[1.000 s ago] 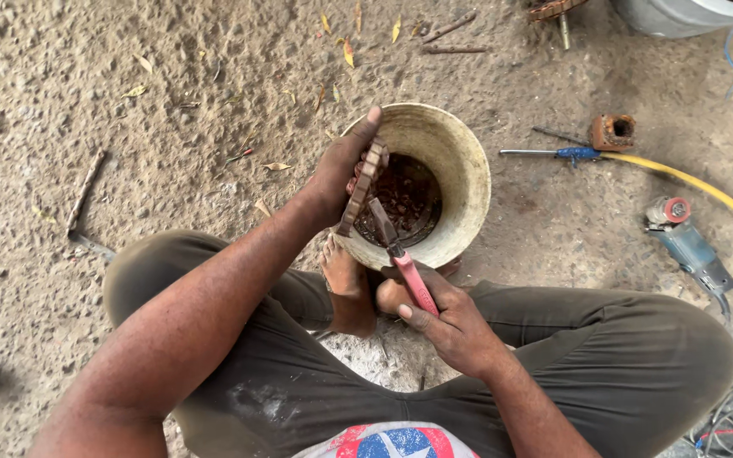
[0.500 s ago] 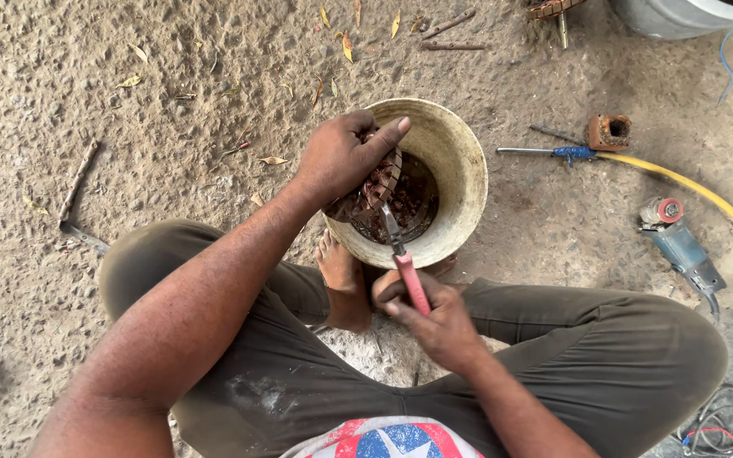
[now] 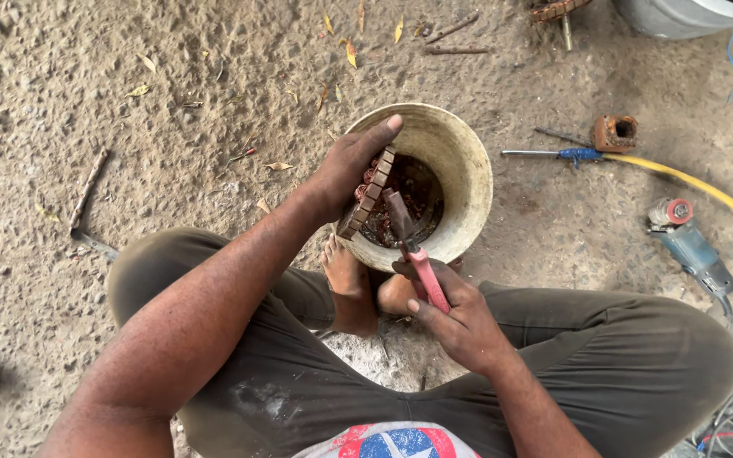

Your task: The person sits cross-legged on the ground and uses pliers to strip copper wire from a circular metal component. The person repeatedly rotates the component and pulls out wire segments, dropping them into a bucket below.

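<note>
The person sits cross-legged on the dirt floor [image 3: 129, 127] with a worn cream bucket [image 3: 460, 161] set just beyond their bare feet [image 3: 349, 284]. The left hand [image 3: 345, 174] is closed around a rusty toothed metal ring [image 3: 368, 193], holding it on edge at the near-left rim of the bucket, thumb stretched along the top. The right hand [image 3: 456, 318], just on the near side of the bucket, grips red-handled pliers [image 3: 413, 246], fingers clenched round the handles, with the tip reaching over the rim toward the ring.

Judging from the reddish-brown scraps [image 3: 413, 199] already lying in the bottom of the bucket, some stripping of the ring seems done. The ring shows reddish bits clinging along its upper side, so more appears left to pull away. How much remains is not clear.

The far face of the ring is hidden by the left hand, and the tip of the pliers is too dark against the bucket's inside to tell whether it bites on anything. To the right of the bucket lie a blue-handled screwdriver [image 3: 574, 154], a rusty block-shaped part [image 3: 617, 131], a yellow hose [image 3: 706, 191] and an angle grinder [image 3: 693, 246]. Beyond the bucket, a grey tub [image 3: 680, 17] is cut off by the upper edge.
</note>
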